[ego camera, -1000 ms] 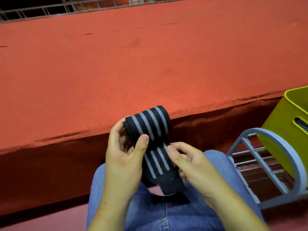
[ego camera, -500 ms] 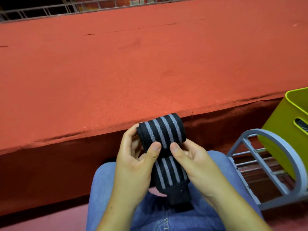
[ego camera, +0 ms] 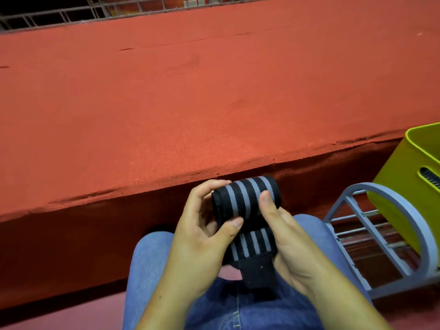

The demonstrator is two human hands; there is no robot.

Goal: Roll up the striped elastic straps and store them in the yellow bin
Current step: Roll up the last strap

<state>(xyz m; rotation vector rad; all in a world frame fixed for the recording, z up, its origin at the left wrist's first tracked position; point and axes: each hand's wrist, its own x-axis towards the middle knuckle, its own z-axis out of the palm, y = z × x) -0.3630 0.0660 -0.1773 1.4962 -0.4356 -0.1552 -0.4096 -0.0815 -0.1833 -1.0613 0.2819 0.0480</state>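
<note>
**Striped strap half rolled, held in both hands over the lap**

A broad red rubber-surfaced step (ego camera: 214, 103) fills most of the view. Its front edge runs across just beyond the hands, and its dark riser drops below that edge. A metal railing (ego camera: 142, 5) lines the far top edge.

The person sits with legs in blue jeans (ego camera: 152, 258) at the bottom of the frame. To the right stands a grey rack (ego camera: 404, 210) with a curved end and thin cross rods. The yellow bin (ego camera: 400, 186) sits on it at the right border, only partly in view, with a slot handle in its side. The bin is well apart from the hands.

The left hand (ego camera: 200, 246) curls around the left end of the black-and-grey striped elastic strap (ego camera: 245, 198), with its fingers over the top of the roll and its thumb pressed against the lower front. The right hand (ego camera: 292, 244) grips the right side, with its thumb laid up across the stripes of the roll and its fingers hidden behind. The rolled part lies crosswise between the two hands, above the knees. The unrolled tail (ego camera: 252, 244) hangs down from it between the palms, and it ends in a plain black tab (ego camera: 257, 275) that rests against the jeans.
</note>
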